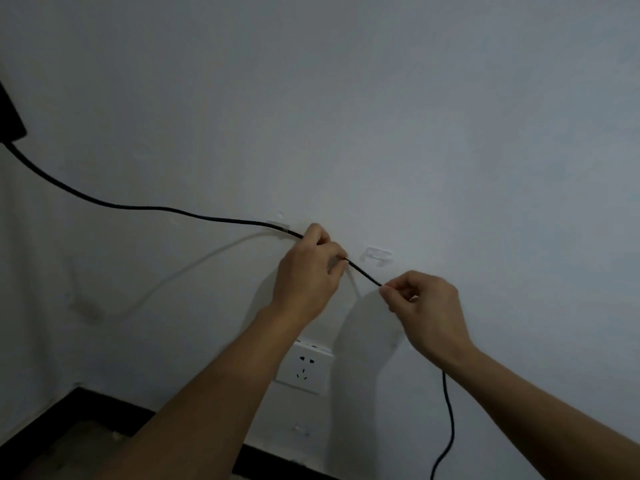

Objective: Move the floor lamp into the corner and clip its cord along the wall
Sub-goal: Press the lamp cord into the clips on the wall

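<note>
A black cord [145,206] runs from a dark lamp part [8,116] at the left edge across the white wall. It passes through a clear clip [277,226] stuck to the wall. My left hand [308,271] pinches the cord just right of that clip. My right hand [429,306] pinches it a short way further along, so a taut stretch spans between both hands. A second clear clip [378,255] sits on the wall just above that stretch, with no cord in it. Below my right wrist the cord hangs down to the frame's bottom.
A white wall socket [304,370] is mounted below my hands. A pale white cable [194,265] curves along the wall under the black cord. A dark baseboard [104,407] runs along the bottom, with floor at the lower left.
</note>
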### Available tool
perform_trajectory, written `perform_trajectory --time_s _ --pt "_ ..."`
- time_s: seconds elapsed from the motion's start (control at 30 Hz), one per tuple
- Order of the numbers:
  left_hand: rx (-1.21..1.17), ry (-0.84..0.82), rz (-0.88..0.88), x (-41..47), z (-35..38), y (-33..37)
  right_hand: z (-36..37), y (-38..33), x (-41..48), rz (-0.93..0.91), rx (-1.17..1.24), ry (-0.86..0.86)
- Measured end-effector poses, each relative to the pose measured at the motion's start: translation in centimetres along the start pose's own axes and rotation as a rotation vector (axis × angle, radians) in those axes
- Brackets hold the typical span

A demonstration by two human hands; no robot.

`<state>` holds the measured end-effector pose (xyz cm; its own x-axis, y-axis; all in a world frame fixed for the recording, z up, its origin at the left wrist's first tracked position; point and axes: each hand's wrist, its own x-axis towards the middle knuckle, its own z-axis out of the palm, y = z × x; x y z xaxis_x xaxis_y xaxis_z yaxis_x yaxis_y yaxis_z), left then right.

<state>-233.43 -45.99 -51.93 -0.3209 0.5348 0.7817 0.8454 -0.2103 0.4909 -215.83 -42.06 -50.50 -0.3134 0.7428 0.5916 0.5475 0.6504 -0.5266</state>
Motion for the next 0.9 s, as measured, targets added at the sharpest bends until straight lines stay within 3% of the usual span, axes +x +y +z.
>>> perform_trajectory --time_s 0.3,0.67,0.9 --pt "0.045 0.096 -0.09 -0.1 1.3 0.8 -2.1 -2.6 4.0 -0.083 -0.179 -0.028" --pt "0.041 0.111 -0.052 -0.5 2.0 1.4 -2.5 -4.0 6.5 -0.165 -0.308 -0.072" --pt "0.032 0.188 -0.023 -0.1 2.1 0.6 -2.9 -3.3 6.1 -0.201 -0.233 -0.106"
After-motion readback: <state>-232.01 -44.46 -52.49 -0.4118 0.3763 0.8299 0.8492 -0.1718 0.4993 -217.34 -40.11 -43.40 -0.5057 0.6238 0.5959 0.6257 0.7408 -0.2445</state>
